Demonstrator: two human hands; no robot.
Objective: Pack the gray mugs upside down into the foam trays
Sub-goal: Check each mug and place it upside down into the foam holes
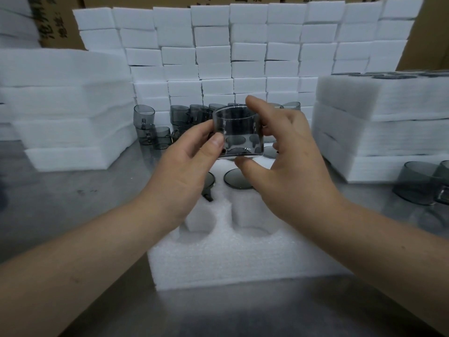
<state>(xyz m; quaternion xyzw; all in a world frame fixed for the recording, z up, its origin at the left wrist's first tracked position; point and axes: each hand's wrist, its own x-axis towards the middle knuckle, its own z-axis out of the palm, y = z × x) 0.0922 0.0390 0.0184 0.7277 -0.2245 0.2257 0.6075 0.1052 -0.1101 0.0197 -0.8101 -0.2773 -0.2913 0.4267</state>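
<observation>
Gray mug is held above the far end of the foam tray, clear of its cavities; left hand pinches the mug's left wall; right hand grips its right side, thumb under the base; seated mugs show bases up in the tray; loose mugs stand behind on the metal table.

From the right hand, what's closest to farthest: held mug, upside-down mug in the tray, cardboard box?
1. Held mug: touching the right hand.
2. Upside-down mug: just below, in the foam tray.
3. Cardboard box: far back, left.
</observation>
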